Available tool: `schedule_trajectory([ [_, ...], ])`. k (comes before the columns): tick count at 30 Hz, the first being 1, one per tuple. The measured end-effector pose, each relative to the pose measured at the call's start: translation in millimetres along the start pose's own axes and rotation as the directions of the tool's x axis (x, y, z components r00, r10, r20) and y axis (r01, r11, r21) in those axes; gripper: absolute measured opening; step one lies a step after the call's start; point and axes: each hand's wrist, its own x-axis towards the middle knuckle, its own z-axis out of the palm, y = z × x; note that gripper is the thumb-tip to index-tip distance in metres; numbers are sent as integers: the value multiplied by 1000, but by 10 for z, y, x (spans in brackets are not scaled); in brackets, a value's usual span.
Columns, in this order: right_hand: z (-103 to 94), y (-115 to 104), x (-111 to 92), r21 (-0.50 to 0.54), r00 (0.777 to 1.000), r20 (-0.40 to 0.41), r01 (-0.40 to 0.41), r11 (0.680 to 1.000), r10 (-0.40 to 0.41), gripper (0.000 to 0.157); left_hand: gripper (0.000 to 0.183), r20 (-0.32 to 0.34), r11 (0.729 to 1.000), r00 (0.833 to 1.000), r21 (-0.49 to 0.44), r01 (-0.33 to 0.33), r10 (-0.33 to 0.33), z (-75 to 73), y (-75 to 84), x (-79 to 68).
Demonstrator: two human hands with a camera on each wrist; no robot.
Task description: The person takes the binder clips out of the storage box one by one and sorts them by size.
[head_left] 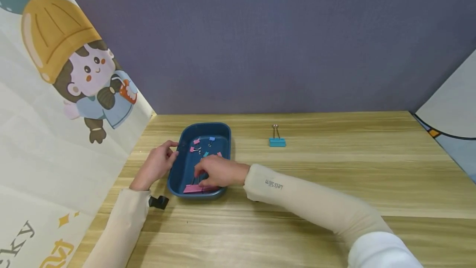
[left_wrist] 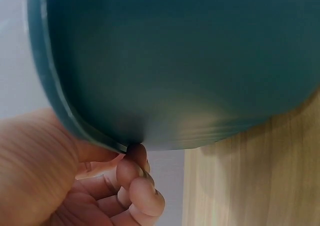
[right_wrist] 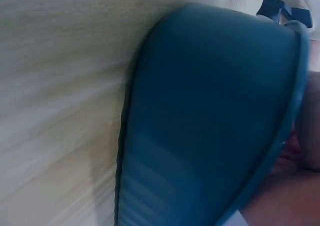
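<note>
The left hand [head_left: 158, 162] holds the dark blue tray [head_left: 210, 128] by its left side, its grip pinched together on the rim [left_wrist: 56, 96], while the tray sits on the wood-grained tabletop [head_left: 316, 185]. The right hand [head_left: 221, 171] reaches over the tray's right side and down inside, its thumb and fingers at the large pink binder clip [head_left: 192, 188] in the near end; whether that grip is clamped on the clip or merely touching it, I cannot tell. Toward the tray's far end lie small clips, among them a blue one [head_left: 212, 139], a teal one [head_left: 206, 154] and pink ones [head_left: 196, 141]. A larger teal binder clip [head_left: 277, 142] rests on the tabletop, well apart to the right, handles pointing away
</note>
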Motion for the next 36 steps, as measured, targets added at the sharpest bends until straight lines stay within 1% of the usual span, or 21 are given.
schedule_trajectory([
  [4,48,2,78,-22,999,37,5,1000,-4,24,29,-12,1000,1000,-9,-16,16,6,-2,-7],
  [11,98,-35,151,-83,997,71,-27,996,33,17,29,-9,1000,1000,-19,-9,9,10,-1,-8],
  [17,111,-59,152,-41,992,118,-41,998,45,9,29,-10,1000,1000,-12,-3,3,14,-1,-9],
  [20,127,-63,152,-22,990,131,-52,998,54,10,29,-8,1000,1000,-8,-1,0,11,-1,-8],
  [25,156,-63,175,-30,992,112,-55,998,58,12,30,2,1000,1000,-13,14,-14,6,-3,4],
  [29,156,-49,194,-29,995,76,-57,998,59,9,29,4,1000,1000,-17,-4,4,5,0,13],
  [33,85,-39,191,-28,996,16,-82,996,83,11,29,5,1000,1000,-14,-11,11,8,-1,13],
  [36,16,-31,176,-21,994,-8,-108,994,108,14,30,8,1000,1000,-11,0,1,9,-6,11],
])
